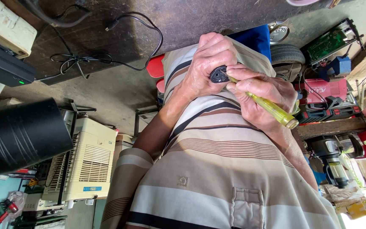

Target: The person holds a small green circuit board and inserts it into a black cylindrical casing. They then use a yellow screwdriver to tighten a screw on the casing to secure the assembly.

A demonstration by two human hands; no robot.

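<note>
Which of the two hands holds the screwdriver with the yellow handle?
The right hand: it grips the yellow-handled screwdriver, whose tip is at the small black part. The left hand only holds that part.

You get bright daylight from the right edge, glaring there. The dark cylinder [20, 135] at left blurs; edges bend.

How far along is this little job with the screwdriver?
Done: nothing looks finished; no loose screws or separated pieces show. In hand: the left hand grips a small black part, and the right hand sets the tip of a yellow-handled screwdriver against it. Left: apparently the whole job; whether any screw has turned cannot be told.
</note>
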